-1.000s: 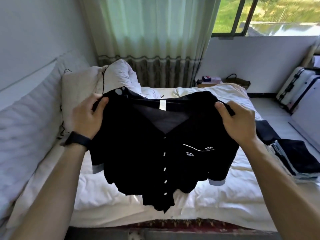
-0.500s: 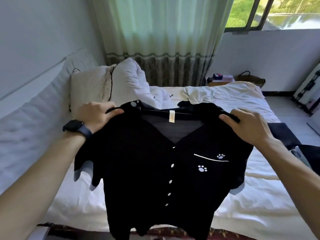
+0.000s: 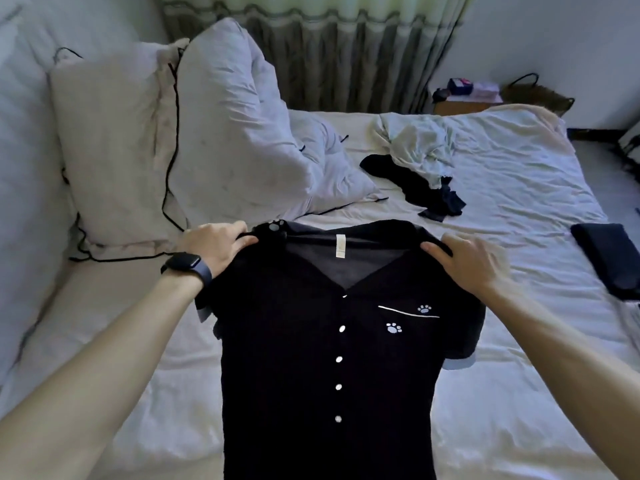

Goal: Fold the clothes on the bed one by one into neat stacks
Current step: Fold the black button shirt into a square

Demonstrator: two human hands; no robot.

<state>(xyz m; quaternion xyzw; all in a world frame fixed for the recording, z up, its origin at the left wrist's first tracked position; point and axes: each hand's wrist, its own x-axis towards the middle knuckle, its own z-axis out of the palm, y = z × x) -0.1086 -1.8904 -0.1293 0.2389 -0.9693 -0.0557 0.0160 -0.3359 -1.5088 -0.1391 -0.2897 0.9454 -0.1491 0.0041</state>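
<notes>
The black shirt (image 3: 311,358) is held over the bed (image 3: 519,209), at 6 o'clock in view. The left hand (image 3: 216,245) and right hand (image 3: 474,263) each grip one shoulder with curled fingers; loose clothes (image 3: 419,150) lie at 1 o'clock.

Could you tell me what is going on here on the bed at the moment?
A person is holding a black shirt by its shoulders, the left hand gripping one and the right hand the other, spread button-side up over the white bed. It is not yet folded. Farther back a crumpled pale garment and a dark garment lie unfolded, and a folded dark piece sits at the right edge.
</notes>
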